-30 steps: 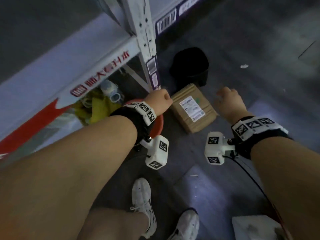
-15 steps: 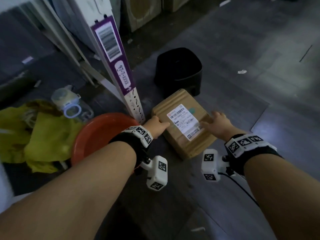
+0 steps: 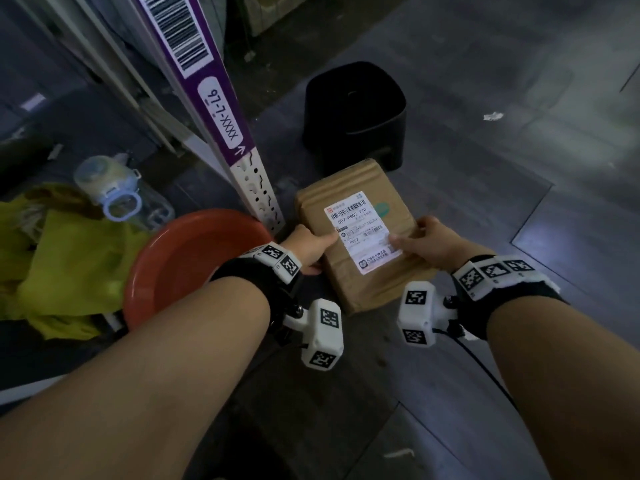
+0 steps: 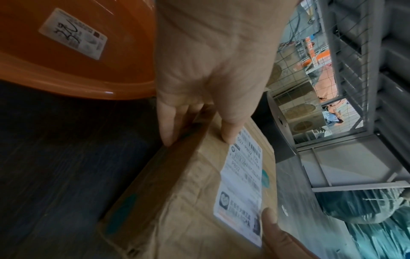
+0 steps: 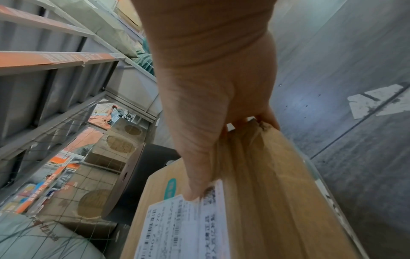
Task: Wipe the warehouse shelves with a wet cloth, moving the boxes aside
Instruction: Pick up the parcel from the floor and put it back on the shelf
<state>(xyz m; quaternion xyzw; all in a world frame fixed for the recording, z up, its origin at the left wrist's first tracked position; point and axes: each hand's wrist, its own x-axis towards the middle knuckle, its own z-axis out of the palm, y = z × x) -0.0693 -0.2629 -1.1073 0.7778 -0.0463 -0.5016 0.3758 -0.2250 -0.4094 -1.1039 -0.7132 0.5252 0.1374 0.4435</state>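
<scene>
Both hands grip the cardboard box (image 3: 360, 233) on the floor beside the shelf post (image 3: 221, 109): left hand (image 3: 304, 247) and right hand (image 3: 433, 240), thumbs on top, fingers wrapped round opposite sides. Orange basin (image 3: 180, 258) just left.

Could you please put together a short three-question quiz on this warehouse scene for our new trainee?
1. True or false: only one of the hands is on the cardboard box.
2. What stands directly behind the box, farther from the person? A) a black bin B) a ladder C) a red chair
3. Fill in: the left hand is beside an orange ____ on the floor.

Key
1. False: the left hand grips the box's left edge, thumb on top, and the right hand grips its right edge, thumb on the shipping label.
2. A, the black bin.
3. Basin: the orange basin sits near the shelf post.
</scene>
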